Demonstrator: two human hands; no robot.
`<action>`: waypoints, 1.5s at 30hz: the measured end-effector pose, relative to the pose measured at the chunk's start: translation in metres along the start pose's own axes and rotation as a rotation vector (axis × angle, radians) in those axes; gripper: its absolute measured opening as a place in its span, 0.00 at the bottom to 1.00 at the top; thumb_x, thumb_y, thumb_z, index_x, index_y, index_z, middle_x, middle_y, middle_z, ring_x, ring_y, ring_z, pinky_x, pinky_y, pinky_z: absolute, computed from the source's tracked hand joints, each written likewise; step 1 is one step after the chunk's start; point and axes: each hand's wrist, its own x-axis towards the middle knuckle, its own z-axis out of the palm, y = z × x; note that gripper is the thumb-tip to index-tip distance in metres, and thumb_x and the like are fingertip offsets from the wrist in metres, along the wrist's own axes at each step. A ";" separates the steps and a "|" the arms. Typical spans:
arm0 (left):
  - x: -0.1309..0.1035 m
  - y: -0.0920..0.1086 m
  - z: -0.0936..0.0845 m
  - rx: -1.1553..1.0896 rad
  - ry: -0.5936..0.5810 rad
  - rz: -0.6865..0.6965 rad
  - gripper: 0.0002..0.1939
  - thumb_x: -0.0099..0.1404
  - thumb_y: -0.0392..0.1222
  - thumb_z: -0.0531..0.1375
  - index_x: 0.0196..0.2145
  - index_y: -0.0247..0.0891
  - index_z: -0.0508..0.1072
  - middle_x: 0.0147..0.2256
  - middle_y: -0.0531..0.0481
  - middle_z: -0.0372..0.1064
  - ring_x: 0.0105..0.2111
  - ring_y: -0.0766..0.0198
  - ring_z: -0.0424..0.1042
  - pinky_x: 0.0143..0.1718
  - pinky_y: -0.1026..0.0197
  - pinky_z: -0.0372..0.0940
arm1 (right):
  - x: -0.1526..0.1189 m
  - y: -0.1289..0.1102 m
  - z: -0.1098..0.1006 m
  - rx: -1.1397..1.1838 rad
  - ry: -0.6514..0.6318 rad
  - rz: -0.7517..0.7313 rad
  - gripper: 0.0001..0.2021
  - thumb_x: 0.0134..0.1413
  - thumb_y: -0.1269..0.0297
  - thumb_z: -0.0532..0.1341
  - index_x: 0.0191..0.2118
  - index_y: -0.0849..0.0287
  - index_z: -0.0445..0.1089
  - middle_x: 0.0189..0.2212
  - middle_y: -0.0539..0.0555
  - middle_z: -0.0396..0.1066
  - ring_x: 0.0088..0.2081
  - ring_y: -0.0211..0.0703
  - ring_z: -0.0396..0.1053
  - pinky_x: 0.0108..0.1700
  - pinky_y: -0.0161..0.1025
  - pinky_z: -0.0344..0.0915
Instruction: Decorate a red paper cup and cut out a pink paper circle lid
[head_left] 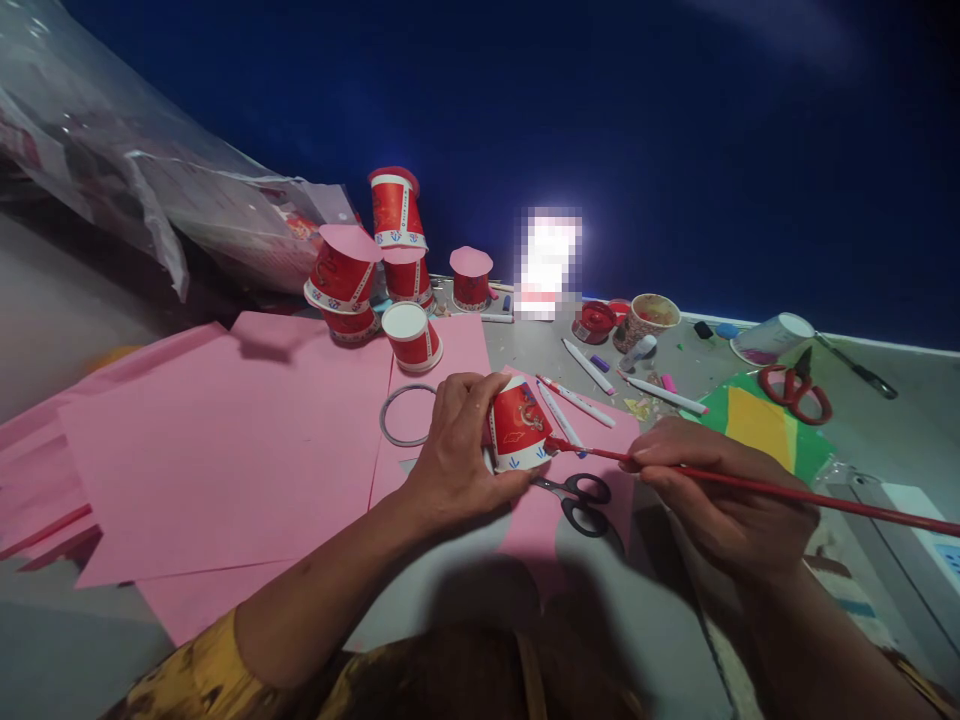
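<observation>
Tilted in my left hand (461,440) is a paper cup (519,420), red with a white band and small blue marks near its rim. The fingers wrap round its left side and the thumb lies along the lower edge. My right hand (724,490) is closed on a long red paintbrush (780,488). Red paint coats the bristles, which touch the cup close to its rim on the right side. Below the cup lie black-handled scissors (585,500) on pink paper, their blades partly hidden.
Pink sheets (247,440) cover the left side. Several red cups (409,335) stand behind, some stacked. Markers (589,367), a paint jar (594,322), a stained cup (649,318) and red-handled scissors (795,393) lie right. A grey ring (384,425) sits left of the hand. A blurred bright rectangle (551,262) stands behind.
</observation>
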 end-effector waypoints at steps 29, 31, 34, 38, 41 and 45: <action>0.002 -0.003 -0.002 0.014 -0.025 -0.010 0.47 0.55 0.46 0.77 0.67 0.50 0.61 0.57 0.41 0.61 0.60 0.42 0.65 0.56 0.35 0.74 | 0.006 -0.012 0.000 -0.256 -0.133 -0.163 0.05 0.66 0.69 0.65 0.41 0.52 0.77 0.28 0.53 0.82 0.27 0.44 0.80 0.30 0.38 0.75; 0.002 -0.003 -0.002 0.019 -0.029 -0.003 0.47 0.55 0.47 0.77 0.67 0.50 0.61 0.57 0.41 0.61 0.60 0.42 0.64 0.57 0.34 0.73 | 0.007 -0.012 0.000 -0.249 -0.148 -0.157 0.05 0.66 0.69 0.65 0.42 0.51 0.78 0.28 0.53 0.82 0.27 0.44 0.80 0.31 0.37 0.75; 0.003 -0.004 -0.001 0.033 -0.022 0.006 0.47 0.55 0.47 0.77 0.66 0.48 0.61 0.57 0.41 0.61 0.60 0.43 0.64 0.59 0.33 0.71 | 0.008 -0.013 -0.001 -0.250 -0.171 -0.168 0.05 0.66 0.69 0.65 0.41 0.52 0.77 0.28 0.53 0.82 0.27 0.43 0.79 0.30 0.37 0.75; 0.003 -0.004 -0.001 0.047 -0.013 0.023 0.47 0.55 0.46 0.77 0.66 0.48 0.60 0.57 0.41 0.61 0.59 0.44 0.64 0.60 0.33 0.70 | 0.008 -0.013 -0.001 -0.263 -0.130 -0.183 0.05 0.68 0.70 0.64 0.41 0.53 0.76 0.28 0.53 0.82 0.27 0.42 0.80 0.30 0.36 0.75; 0.003 -0.003 -0.002 0.042 -0.020 0.015 0.47 0.55 0.47 0.77 0.66 0.49 0.61 0.57 0.41 0.61 0.59 0.43 0.65 0.59 0.33 0.71 | 0.006 -0.013 0.001 -0.259 -0.125 -0.183 0.04 0.68 0.70 0.64 0.41 0.54 0.76 0.29 0.53 0.83 0.28 0.43 0.80 0.31 0.37 0.75; 0.002 -0.003 -0.002 0.032 -0.027 -0.011 0.47 0.55 0.47 0.77 0.67 0.49 0.60 0.57 0.41 0.61 0.60 0.43 0.64 0.57 0.34 0.73 | 0.008 -0.013 0.001 -0.254 -0.132 -0.168 0.05 0.67 0.70 0.64 0.40 0.53 0.76 0.28 0.53 0.82 0.27 0.42 0.80 0.30 0.37 0.75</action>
